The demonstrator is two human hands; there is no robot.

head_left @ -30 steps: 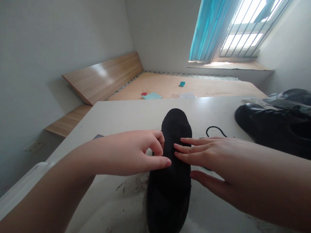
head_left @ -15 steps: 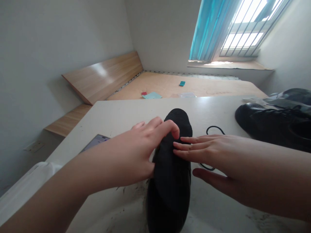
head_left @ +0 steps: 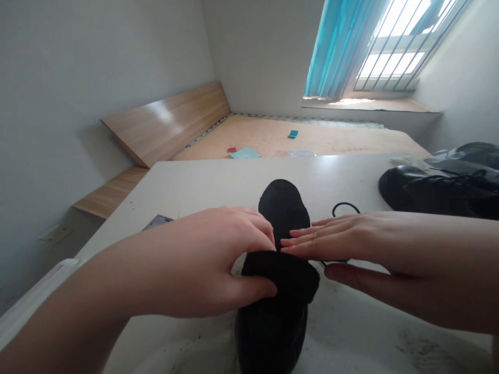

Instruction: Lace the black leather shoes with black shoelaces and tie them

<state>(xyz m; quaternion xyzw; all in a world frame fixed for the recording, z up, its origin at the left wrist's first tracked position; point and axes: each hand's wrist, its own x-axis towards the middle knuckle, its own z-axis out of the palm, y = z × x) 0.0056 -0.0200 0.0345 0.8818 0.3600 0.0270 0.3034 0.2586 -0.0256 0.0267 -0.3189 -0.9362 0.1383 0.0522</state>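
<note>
A black shoe (head_left: 273, 337) lies on the white table with its rounded, shiny end toward me. My left hand (head_left: 237, 259) pinches a dark flap (head_left: 288, 270) of the shoe, thumb on the near side and fingers behind, bending it back toward me. Beyond the flap stretches the shoe's rounded, matte black far part (head_left: 283, 200). Fingers straight and together, my right hand (head_left: 351, 244) rests its fingertips by the flap's fold and grips nothing. Partly under that hand is a thin black cord (head_left: 345, 203).
Another black lace-up shoe (head_left: 436, 189) stands at the table's right, near a clear plastic bag (head_left: 468, 154). A phone (head_left: 158, 222) shows behind my left wrist. Past the white table (head_left: 202, 182) is a wooden bed board (head_left: 335, 140) bearing small coloured pieces.
The flap, lying flat half a second ago, is now folded up toward me in my left hand. My left thumb has come onto its surface. The right hand stays stretched beside it.
</note>
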